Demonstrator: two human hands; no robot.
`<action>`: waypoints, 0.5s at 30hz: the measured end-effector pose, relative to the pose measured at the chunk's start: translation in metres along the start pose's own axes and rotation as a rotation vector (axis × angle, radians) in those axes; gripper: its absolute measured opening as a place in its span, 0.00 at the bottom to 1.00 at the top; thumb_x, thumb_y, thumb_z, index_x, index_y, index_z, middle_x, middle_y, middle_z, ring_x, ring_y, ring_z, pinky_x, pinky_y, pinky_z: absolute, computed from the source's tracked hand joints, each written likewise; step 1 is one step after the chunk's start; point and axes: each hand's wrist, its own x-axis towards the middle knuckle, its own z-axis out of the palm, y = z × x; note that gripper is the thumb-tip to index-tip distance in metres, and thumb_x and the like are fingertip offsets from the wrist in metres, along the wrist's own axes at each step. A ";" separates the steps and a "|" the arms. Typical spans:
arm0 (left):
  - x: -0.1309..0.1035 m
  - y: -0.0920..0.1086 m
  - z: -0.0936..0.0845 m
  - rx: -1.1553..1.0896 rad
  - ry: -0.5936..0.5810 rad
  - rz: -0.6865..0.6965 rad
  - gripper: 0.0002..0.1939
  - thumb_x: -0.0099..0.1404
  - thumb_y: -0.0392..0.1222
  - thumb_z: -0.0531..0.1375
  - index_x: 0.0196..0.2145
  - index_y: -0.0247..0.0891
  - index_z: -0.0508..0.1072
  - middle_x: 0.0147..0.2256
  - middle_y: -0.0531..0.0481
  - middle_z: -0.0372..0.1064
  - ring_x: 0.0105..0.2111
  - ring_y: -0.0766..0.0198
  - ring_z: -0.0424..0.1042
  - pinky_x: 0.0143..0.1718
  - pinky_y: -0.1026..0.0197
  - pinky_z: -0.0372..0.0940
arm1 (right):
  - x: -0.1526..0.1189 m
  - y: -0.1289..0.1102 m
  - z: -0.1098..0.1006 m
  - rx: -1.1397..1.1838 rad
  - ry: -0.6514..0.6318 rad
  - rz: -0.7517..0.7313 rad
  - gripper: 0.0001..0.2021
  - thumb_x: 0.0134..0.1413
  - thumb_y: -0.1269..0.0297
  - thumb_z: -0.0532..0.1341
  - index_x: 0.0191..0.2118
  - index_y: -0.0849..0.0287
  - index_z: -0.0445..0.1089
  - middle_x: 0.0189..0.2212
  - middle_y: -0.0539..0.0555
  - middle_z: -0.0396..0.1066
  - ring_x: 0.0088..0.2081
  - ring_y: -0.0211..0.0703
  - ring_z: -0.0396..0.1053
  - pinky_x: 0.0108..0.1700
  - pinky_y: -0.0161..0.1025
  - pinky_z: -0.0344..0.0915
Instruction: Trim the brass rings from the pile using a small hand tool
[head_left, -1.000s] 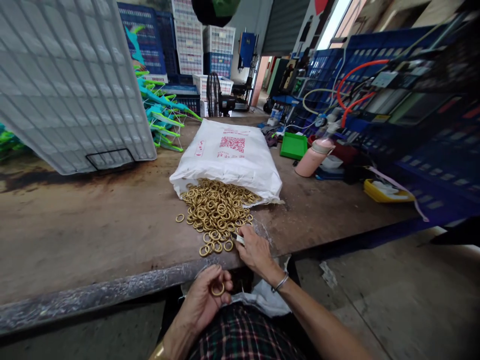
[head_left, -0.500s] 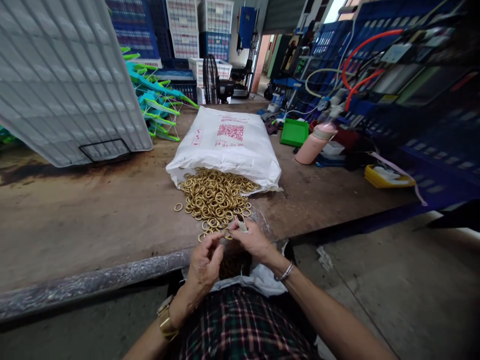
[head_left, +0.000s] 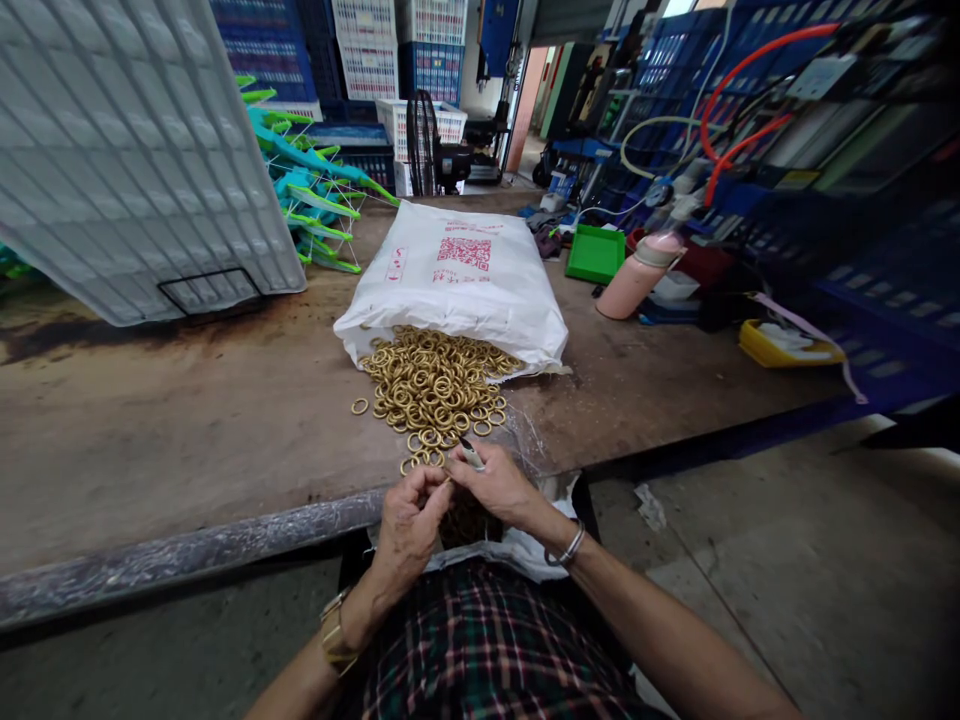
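Raised since earlier, L hand (head_left: 409, 525) meets R hand (head_left: 499, 487) w/ tool (head_left: 472, 456), both pinching ring (head_left: 448, 480); bag (head_left: 431, 295): red QR (head_left: 465, 254), txt blurry

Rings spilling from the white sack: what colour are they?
The rings are brassy gold, seen best in the head view.

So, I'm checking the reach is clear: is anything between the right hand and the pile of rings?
Nothing visible stands between the right hand and the pile of rings: the hand, holding a small dark-tipped tool, is at the pile's near side. The white bag covers only the far side.
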 end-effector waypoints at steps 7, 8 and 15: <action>-0.004 0.000 -0.001 -0.276 -0.168 -0.263 0.15 0.55 0.52 0.60 0.28 0.37 0.64 0.20 0.58 0.63 0.14 0.76 0.50 0.16 0.70 0.44 | 0.002 0.003 0.002 0.053 -0.036 0.030 0.13 0.50 0.57 0.54 0.23 0.59 0.58 0.20 0.45 0.54 0.24 0.32 0.50 0.26 0.31 0.49; -0.004 -0.001 -0.001 -0.320 -0.185 -0.269 0.15 0.56 0.51 0.60 0.29 0.37 0.64 0.21 0.57 0.64 0.14 0.77 0.50 0.15 0.70 0.44 | 0.002 0.003 0.002 0.071 -0.044 0.030 0.13 0.51 0.56 0.54 0.23 0.59 0.58 0.20 0.45 0.54 0.24 0.32 0.50 0.26 0.31 0.50; -0.003 -0.001 -0.001 -0.549 -0.229 -0.357 0.12 0.57 0.46 0.61 0.30 0.36 0.64 0.23 0.58 0.62 0.15 0.78 0.51 0.15 0.71 0.44 | 0.001 0.006 0.002 0.058 -0.022 0.037 0.16 0.54 0.54 0.53 0.22 0.59 0.59 0.19 0.45 0.57 0.23 0.33 0.53 0.25 0.31 0.51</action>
